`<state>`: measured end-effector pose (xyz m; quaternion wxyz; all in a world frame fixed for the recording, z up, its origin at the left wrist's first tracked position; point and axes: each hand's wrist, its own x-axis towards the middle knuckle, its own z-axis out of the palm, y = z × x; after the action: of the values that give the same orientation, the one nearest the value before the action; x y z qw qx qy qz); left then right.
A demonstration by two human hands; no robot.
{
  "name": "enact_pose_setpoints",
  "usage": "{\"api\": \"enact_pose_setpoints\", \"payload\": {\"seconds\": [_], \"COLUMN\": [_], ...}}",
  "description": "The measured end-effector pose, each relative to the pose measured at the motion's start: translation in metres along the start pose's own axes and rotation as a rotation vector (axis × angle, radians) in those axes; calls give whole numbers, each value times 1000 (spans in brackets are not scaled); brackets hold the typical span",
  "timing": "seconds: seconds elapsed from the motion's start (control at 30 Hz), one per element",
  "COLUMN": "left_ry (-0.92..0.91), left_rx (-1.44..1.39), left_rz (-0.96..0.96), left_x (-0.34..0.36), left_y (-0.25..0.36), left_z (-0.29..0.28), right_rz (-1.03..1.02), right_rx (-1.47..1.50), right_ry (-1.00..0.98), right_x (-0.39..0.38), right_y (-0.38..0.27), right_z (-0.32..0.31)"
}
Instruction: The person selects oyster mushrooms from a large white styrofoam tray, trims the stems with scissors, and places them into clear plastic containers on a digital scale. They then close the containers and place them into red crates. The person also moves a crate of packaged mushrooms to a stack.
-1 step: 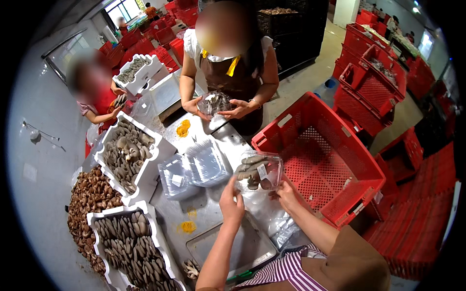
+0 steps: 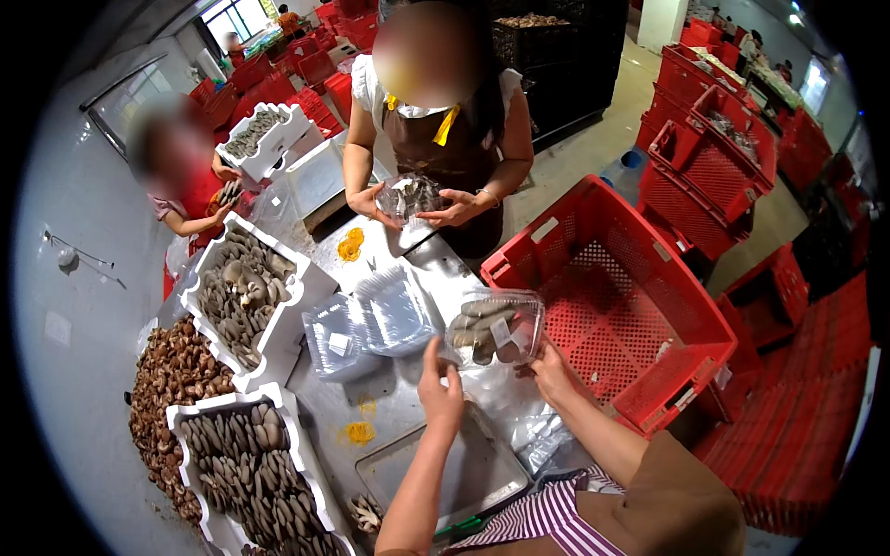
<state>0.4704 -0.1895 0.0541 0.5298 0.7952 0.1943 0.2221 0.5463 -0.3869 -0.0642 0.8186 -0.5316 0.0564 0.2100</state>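
A clear plastic box of grey oyster mushrooms (image 2: 484,322) with a white label is held above the table's middle, tilted. My right hand (image 2: 553,372) grips its lower right corner; part of those fingers is hidden under the box. Just left of the box, my left hand (image 2: 441,391) has its index finger stretched up and its thumb apart, holding nothing. A metal weighing plate (image 2: 436,468) lies below my hands. Nested empty clear boxes (image 2: 399,310) stand to the left, beside a smaller stack of clear boxes (image 2: 336,343).
A large red crate (image 2: 630,315) stands at the right. White foam boxes (image 2: 295,435) of grey mushrooms line the left, by a heap of brown mushrooms (image 2: 167,398). Across the table a co-worker's hands (image 2: 450,208) hold another packed box. Yellow rubber bands (image 2: 359,433) lie on the table.
The mushroom box has shifted slightly right in my right hand. My left hand has come away from its left edge and moved a little left.
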Motion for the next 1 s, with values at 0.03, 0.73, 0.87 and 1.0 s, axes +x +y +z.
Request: {"api": "enact_pose_setpoints", "payload": {"seconds": [0.03, 0.73, 0.87, 1.0], "left_ry": [75, 65, 95, 57], "left_rx": [-169, -188, -199, -165], "left_rz": [-123, -114, -107, -142], "left_x": [-5, -35, -39, -45], "left_y": [-8, -19, -28, -26], "left_z": [2, -5, -3, -3], "right_rz": [-93, -265, -217, -191], "right_rx": [-25, -53, 34, 41], "right_ry": [4, -92, -114, -103], "right_x": [2, -23, -25, -25], "right_y": [-2, -57, -53, -43], "right_z": [0, 16, 11, 2]}}
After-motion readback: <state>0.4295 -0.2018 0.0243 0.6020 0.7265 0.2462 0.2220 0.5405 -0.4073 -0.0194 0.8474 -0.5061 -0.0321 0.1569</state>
